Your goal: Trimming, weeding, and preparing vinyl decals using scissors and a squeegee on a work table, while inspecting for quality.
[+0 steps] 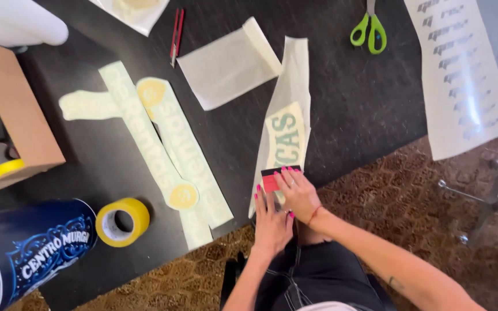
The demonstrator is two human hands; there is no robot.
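**A:** so what's the head cam showing right now?

**B:** Both hands at the near edge of the black table (347,109). Right hand (298,193) has its fingers curled down over a small red and black squeegee (272,179), pressing it onto the near end of a long decal strip (283,129) with green lettering under pale transfer paper. Left hand (272,222) lies flat, fingers spread a bit, touching the strip's near end just beside the squeegee, not holding anything.

**A:** other stuff around?

**B:** More pale decal strips (162,150) lie left of it, plus a yellow tape roll (123,222) near the table edge. A folded sheet of backing paper (226,66) sits further back, green-handled scissors (369,29) at the far side, and a cardboard box (21,115) at left.
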